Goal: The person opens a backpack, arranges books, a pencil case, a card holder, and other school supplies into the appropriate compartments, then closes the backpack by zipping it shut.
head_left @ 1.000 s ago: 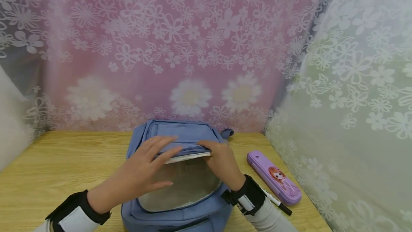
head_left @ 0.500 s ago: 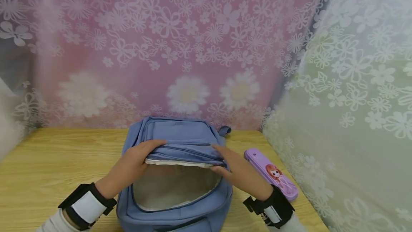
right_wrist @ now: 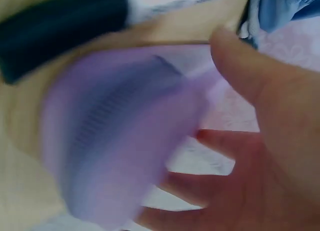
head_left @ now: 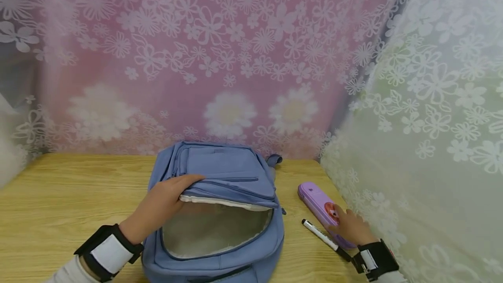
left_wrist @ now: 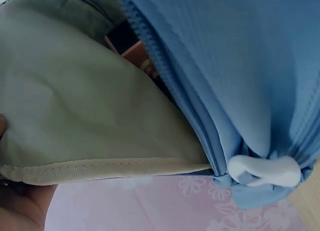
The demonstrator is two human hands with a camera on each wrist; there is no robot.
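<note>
A blue backpack (head_left: 220,213) lies on the wooden table (head_left: 59,200) with its main compartment gaping and the grey lining (left_wrist: 75,106) showing. My left hand (head_left: 167,198) grips the edge of the upper flap and holds it up; a white zip pull (left_wrist: 265,171) hangs at the flap's end. To the right lies a purple pencil case (head_left: 316,198) with a cartoon girl on it. My right hand (head_left: 349,227) is over its near end, thumb (right_wrist: 245,71) on one side and spread fingers on the other. The right wrist view of the pencil case (right_wrist: 120,136) is blurred.
A black and white marker (head_left: 323,238) lies on the table between backpack and pencil case, seen as a dark marker (right_wrist: 60,31) by the right hand. Something dark and reddish (left_wrist: 127,43) sits inside the backpack. Flowered curtains close the back and right side near the table edge.
My right hand has let go of the backpack flap and moved right onto the pencil case. The left hand went from lying over the flap to gripping its edge.
</note>
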